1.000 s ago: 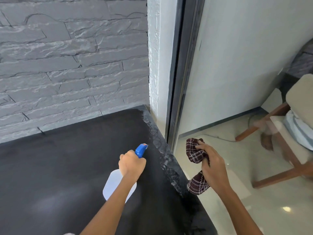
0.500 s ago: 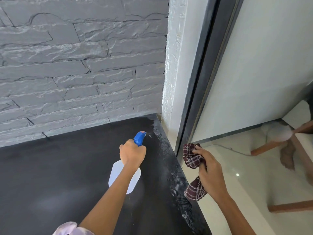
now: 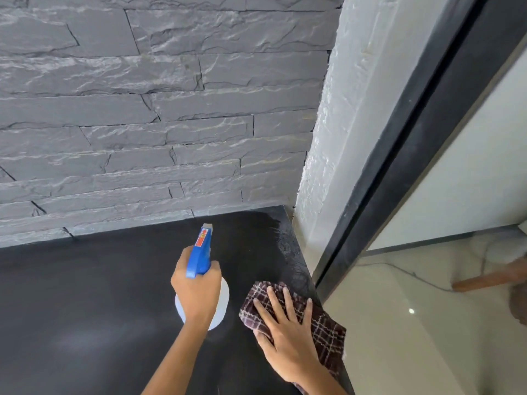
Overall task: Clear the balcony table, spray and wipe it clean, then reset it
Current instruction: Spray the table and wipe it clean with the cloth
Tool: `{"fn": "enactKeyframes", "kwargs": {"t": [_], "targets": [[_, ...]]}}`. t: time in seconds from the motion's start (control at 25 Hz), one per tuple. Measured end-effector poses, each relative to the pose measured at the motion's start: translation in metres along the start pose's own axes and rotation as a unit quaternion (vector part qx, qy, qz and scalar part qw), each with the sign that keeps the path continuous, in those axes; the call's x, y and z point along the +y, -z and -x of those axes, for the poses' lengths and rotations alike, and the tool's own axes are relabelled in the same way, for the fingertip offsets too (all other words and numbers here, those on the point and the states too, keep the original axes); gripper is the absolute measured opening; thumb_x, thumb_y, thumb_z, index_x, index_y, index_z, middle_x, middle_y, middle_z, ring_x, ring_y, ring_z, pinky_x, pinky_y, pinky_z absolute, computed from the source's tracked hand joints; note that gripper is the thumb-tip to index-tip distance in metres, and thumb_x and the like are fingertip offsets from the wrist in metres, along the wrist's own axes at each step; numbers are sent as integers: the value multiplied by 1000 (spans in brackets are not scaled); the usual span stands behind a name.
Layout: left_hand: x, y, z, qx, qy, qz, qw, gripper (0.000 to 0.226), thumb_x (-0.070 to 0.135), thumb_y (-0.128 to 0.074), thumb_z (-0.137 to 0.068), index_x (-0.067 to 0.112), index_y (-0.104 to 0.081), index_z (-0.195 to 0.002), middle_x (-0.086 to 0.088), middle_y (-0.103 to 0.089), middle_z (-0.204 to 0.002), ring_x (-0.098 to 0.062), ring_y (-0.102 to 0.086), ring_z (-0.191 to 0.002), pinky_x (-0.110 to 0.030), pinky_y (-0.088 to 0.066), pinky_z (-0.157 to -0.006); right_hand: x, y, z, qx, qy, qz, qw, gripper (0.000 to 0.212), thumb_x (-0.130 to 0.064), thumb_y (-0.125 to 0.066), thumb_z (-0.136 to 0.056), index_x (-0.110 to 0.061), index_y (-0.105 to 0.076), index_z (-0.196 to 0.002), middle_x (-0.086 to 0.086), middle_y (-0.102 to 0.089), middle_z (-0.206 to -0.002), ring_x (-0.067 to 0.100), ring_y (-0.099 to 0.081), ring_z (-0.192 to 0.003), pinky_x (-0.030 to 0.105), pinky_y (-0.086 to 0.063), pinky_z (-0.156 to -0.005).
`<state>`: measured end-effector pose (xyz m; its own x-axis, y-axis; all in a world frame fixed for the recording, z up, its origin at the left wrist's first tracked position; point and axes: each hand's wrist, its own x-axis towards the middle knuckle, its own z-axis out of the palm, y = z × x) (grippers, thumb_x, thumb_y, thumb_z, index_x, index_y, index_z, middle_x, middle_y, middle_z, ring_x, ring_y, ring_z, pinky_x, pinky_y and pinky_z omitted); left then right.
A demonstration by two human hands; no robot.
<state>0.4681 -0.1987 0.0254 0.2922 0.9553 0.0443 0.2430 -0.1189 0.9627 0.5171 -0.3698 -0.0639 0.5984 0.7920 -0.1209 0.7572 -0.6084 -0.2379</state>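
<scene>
The black table [image 3: 85, 295] fills the lower left of the head view, set against a grey stone wall. My left hand [image 3: 196, 292] grips a white spray bottle [image 3: 222, 306] with a blue trigger head [image 3: 201, 252], held over the table and pointing toward the far right corner. My right hand [image 3: 285, 334] lies flat, fingers spread, pressing a dark red checked cloth [image 3: 325, 332] onto the table near its right edge. The far right part of the tabletop looks wet and streaked.
A grey stone wall [image 3: 142, 124] runs along the table's far side. A white pillar [image 3: 325, 138] and a black door frame [image 3: 399, 143] stand just past the right edge. Beyond is pale tiled floor [image 3: 399, 337], with a wooden chair leg [image 3: 490, 277] at far right.
My right hand brought the cloth from beside the table onto the tabletop and flattened on it. The bottle tipped more upright in my left hand. The view moved closer to the wall.
</scene>
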Motion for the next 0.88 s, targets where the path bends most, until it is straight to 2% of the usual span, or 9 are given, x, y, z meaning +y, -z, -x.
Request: {"fn": "enactKeyframes", "kwargs": {"t": [0.12,0.2,0.28,0.44,0.52,0.6,0.68,0.76,0.88], "targets": [[-12,-1,-14,33,-17,4,999,31,6,-58,-70,32,-58,-87,8,-63,-82,-16,-60,-76,-17,-45,-72,12,-8,-30,0,46,58,997,53,-63,-23,-92,-44,-34,-139,-6,-31,-152,27,-30,-139,64,-8,-106],[-20,-4,-20,49,-31,-13,998,27,10,-54,-69,16,-61,-94,4,-63,-87,-16,-57,-75,-41,-48,-92,27,-2,-68,-4,25,62,998,56,-64,-18,-91,-44,-23,-143,-8,-17,-157,26,-16,-144,66,-3,-110],[-32,-6,-26,64,-23,-24,997,32,12,-52,-69,6,-63,-98,2,-61,-91,-14,-55,-79,-56,-36,-104,46,4,-119,19,-17,73,997,59,-64,-9,-91,-43,-9,-146,-8,0,-159,25,2,-146,59,9,-110],[-52,-6,-31,73,32,5,997,29,-2,-64,-78,16,-57,-100,-18,-61,-112,-39,-47,-119,-60,-35,-104,54,22,-214,57,-143,68,986,57,-52,-22,-96,-31,-16,-148,5,-9,-158,34,-9,-143,55,-2,-115],[-54,-8,-33,76,36,16,996,36,-4,-65,-78,20,-53,-100,-22,-60,-114,-43,-45,-121,-60,-36,-103,48,24,-234,60,-160,80,982,56,-48,-25,-96,-28,-18,-148,10,-12,-157,39,-11,-141,54,-1,-115],[-56,-9,-32,70,19,12,997,30,3,-68,-76,15,-56,-100,-22,-61,-112,-43,-46,-120,-60,-36,-104,49,19,-226,60,-87,88,991,54,-47,-22,-97,-27,-18,-148,7,-13,-157,37,-7,-143,51,1,-115],[-62,-7,-32,64,16,3,998,33,10,-68,-76,5,-58,-107,-21,-62,-112,-41,-47,-120,-57,-34,-107,53,10,-197,55,83,104,990,53,-47,-19,-97,-31,-21,-147,0,-16,-157,29,-5,-145,47,1,-118],[-67,-8,-34,61,39,16,997,41,2,-68,-78,3,-53,-117,-21,-59,-118,-38,-48,-120,-51,-32,-110,61,3,-165,41,168,98,980,52,-52,-19,-96,-37,-20,-146,-5,-19,-157,22,-9,-145,46,-3,-118],[-71,-8,-34,63,50,26,996,47,0,-66,-79,5,-49,-121,-22,-57,-121,-36,-49,-119,-52,-34,-108,81,8,-168,77,50,107,990,59,-57,-21,-94,-33,-19,-147,-2,-21,-156,23,-15,-144,46,-4,-118]]}}
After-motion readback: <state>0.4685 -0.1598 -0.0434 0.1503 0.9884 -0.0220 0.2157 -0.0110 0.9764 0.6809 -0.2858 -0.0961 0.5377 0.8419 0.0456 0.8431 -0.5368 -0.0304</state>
